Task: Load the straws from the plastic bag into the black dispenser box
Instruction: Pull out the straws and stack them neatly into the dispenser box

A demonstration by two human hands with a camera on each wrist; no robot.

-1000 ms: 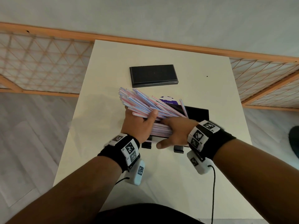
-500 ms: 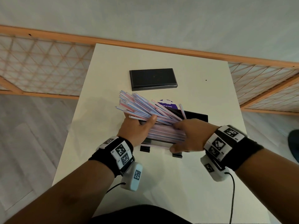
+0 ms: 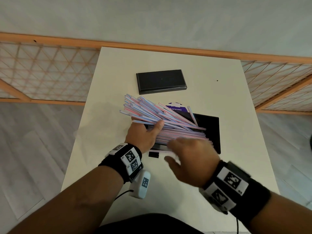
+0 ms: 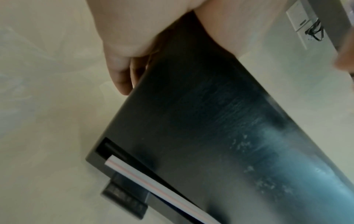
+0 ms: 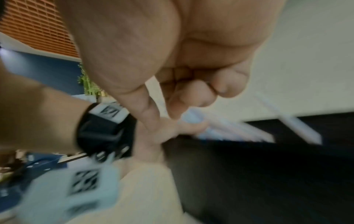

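**Straws half in the dispenser, left hand on the bundle**

The left hand (image 3: 143, 134) grips the fanned bundle of striped straws (image 3: 152, 110) at the L end of the black dispenser box (image 3: 211, 130), thumb across the top, fingers under; the bundle's far ends slope down into the open box, near ends stick up and out to the L over the table (image 3: 104, 132); more straws lie flat inside the box, level w/ its front wall. The right hand (image 3: 190, 159) hangs just above the box's front edge, blurred, holding nothing; fingers loosely curled per the right wrist view, thumb out to the L; the hands are close but not touching. In the left wrist view one white straw w/ a pink stripe (image 4: 153, 183) lies in the slot at the foot of the box front. A flat black lid (image 3: 161, 81) lies apart, farther back on the table; a purple round label (image 3: 175, 107) peeks out behind the straws; plastic bag not clearly made out.
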